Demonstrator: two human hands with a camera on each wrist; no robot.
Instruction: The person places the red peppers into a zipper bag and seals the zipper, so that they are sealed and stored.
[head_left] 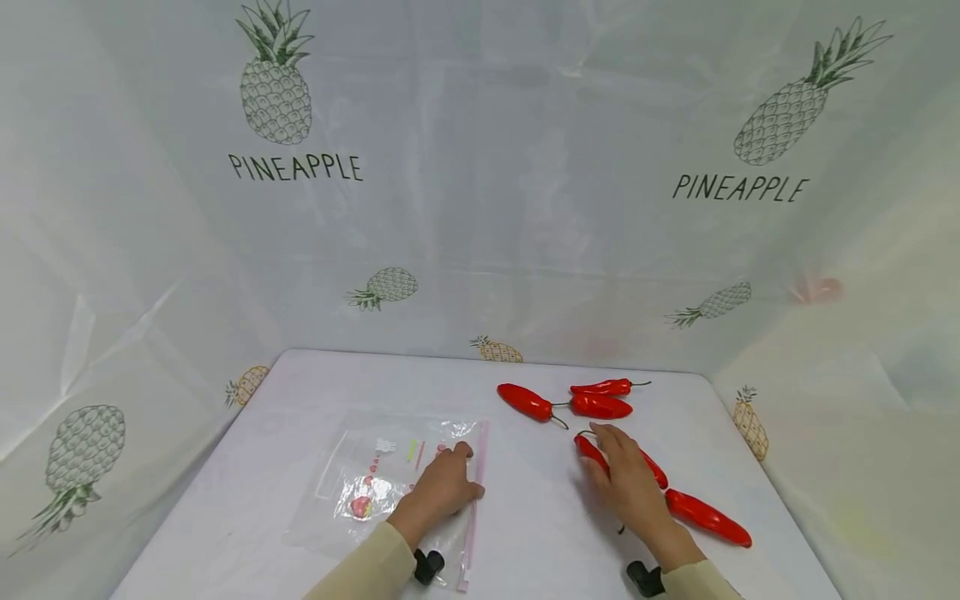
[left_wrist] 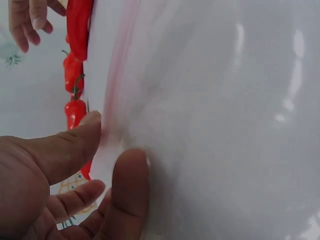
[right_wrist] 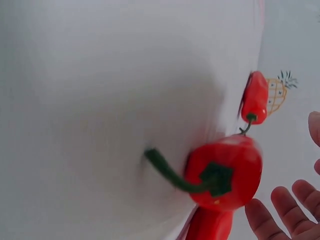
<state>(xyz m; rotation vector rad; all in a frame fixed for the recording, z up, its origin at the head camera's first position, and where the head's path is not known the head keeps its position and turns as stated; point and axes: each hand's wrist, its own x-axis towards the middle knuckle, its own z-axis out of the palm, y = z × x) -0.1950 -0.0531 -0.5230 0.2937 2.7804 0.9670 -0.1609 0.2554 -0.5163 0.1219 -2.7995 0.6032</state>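
A clear plastic zip bag (head_left: 390, 475) with printed red and pink marks lies flat, its pink zip edge (head_left: 471, 533) toward the right. My left hand (head_left: 442, 483) rests over the bag by that edge; thumb and index finger stand apart at the zip strip in the left wrist view. My right hand (head_left: 626, 479) hovers among red chili peppers, fingers spread and relaxed. One pepper (head_left: 591, 452) shows beside its thumb, partly hidden, and another pepper (head_left: 654, 470) shows past its fingers. In the right wrist view, a pepper (right_wrist: 225, 172) with a green stem lies close to the fingertips.
A long red pepper (head_left: 708, 518) lies at the right front of the white table (head_left: 360, 379). Farther back are three more, including a pepper (head_left: 525, 402) nearest the bag. A pineapple-printed sheet (head_left: 480, 208) hangs behind and along both sides.
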